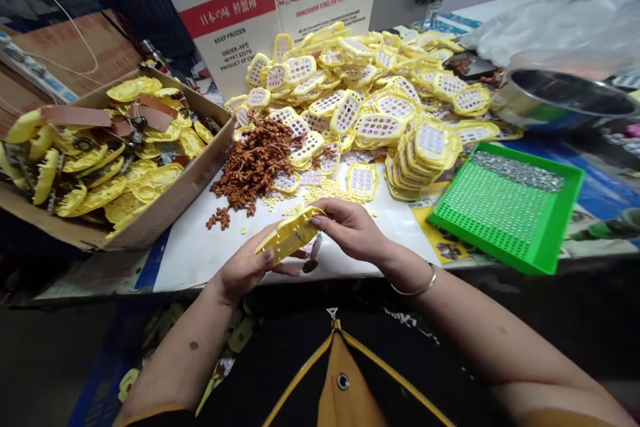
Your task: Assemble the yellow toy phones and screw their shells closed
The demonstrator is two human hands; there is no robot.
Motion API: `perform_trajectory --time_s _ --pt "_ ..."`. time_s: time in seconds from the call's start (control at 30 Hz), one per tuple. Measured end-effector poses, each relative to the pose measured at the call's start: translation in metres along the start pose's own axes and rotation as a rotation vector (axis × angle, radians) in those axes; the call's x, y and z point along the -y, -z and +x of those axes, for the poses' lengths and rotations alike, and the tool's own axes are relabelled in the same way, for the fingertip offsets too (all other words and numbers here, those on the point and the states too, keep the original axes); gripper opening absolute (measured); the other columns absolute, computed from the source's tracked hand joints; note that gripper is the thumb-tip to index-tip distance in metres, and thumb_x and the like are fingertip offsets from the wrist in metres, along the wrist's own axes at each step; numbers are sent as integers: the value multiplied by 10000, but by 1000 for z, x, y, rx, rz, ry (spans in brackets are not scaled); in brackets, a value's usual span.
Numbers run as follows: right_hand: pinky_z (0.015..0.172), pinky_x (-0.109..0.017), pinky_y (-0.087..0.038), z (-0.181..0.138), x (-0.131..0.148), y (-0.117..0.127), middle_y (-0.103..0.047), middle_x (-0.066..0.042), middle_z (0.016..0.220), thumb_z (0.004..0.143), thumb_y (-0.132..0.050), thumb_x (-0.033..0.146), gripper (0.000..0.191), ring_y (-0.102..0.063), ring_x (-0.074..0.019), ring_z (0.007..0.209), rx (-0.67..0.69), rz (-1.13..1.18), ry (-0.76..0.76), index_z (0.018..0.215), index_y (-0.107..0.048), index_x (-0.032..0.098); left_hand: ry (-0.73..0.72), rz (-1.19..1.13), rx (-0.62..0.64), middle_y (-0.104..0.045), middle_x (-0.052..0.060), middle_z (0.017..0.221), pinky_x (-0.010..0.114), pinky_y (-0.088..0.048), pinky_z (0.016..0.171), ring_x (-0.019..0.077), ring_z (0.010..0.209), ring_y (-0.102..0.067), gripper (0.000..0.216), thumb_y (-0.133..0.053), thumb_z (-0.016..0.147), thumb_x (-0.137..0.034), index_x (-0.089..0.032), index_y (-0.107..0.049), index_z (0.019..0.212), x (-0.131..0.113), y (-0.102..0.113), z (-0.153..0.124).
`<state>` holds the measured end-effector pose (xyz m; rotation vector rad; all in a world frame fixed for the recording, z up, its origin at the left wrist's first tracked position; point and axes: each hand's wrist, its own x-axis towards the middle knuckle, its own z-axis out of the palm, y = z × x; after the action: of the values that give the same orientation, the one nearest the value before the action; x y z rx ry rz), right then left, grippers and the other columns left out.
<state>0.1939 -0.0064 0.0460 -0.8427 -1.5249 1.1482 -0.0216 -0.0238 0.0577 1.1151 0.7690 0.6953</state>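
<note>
Black garment [270, 367] below fingers. Left hand [244, 271] clamped on yellow shell [289, 237], right hand [354, 230] pinching its right end. Advise light grip, dark round part [310, 266] beneath fingers unstrained.

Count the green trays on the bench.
1: the green tray, right of the right hand and beside the stacked yellow plates. Another could be hidden beneath the yellow heap, but none shows.

Elongated yellow plastic shell [287, 236], tilted, held over white tabletop [187, 257]
</note>
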Motion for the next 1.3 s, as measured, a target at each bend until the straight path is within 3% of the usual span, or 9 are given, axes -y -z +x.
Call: perform_trajectory --time_s 0.1,0.27,0.4,0.53,0.63,0.77,0.93,1.1,1.3 --pt "634 -276 -492 -10 4 3 -673 -31 773 861 -566 357 200 -602 -144 686 14 -115 57 850 -683 195 58 -74 204 -565 181 1320 440 -565 781 343 1046 -626 796 -698 634 -670 -240 -572 1293 5 -5 -3" --pt "672 -282 -488 -11 12 9 -702 -39 808 868 -557 334 211 -611 -143 707 37 -204 96 908 -709 194 117 -102 218 -625 197 1188 375 -566 690 316 945 -647 699 -713 651 -609 -190 -625 1203 2 -18 1" --pt "790 -319 -505 -9 5 14 -707 -41 954 784 -666 458 278 -637 -173 857 33 112 -2 943 -711 234 68 -153 161 -645 185 1140 320 -533 590 239 788 -630 590 -753 621 -471 -185 -665 1129 1 -28 0" --pt "795 -296 -513 -19 -17 12 -670 3 930 738 -690 466 270 -638 -135 830 -332 629 -218 894 -645 250 -52 -187 -17 -629 205 1215 310 -465 474 196 651 -572 660 -723 589 -560 -182 -650 1125 -5 -37 -4" --pt "672 -264 -498 -36 -32 1 -602 49 766 630 -760 305 281 -578 -95 642 -539 633 -285 832 -578 236 -153 -203 -202 -628 174 1246 330 -469 493 207 669 -579 735 -692 608 -639 -245 -592 1221 -10 -43 -3" --pt "648 -293 -514 -52 -38 -20 -603 42 701 612 -789 320 340 -576 -115 624 -421 545 -349 809 -529 220 -231 -212 -338 -650 120 1230 338 -489 563 206 722 -606 656 -643 694 -633 -311 -565 1260 -12 -49 4" --pt "633 -271 -521 -55 -37 -37 -651 63 649 640 -778 409 432 -624 -104 577 -260 608 -615 875 -464 228 -287 -246 -467 -686 88 1164 336 -507 619 198 740 -628 556 -624 744 -585 -300 -605 1221 -5 -54 13" --pt "472 -270 -485 -57 -34 -44 -687 -28 574 601 -796 345 326 -607 -135 445 21 648 -729 753 -581 154 -344 -206 -557 -682 74 1185 369 -535 752 213 824 -665 532 -607 753 -591 -303 -623 1200 -3 -60 13" --pt "762 -260 -530 -44 -33 -45 -730 24 797 634 -818 323 495 -681 -108 744 -130 730 -541 1038 -549 224 -334 -179 -520 -689 74 1167 402 -528 796 240 875 -682 511 -577 771 -610 -302 -631 1175 -3 -66 10"
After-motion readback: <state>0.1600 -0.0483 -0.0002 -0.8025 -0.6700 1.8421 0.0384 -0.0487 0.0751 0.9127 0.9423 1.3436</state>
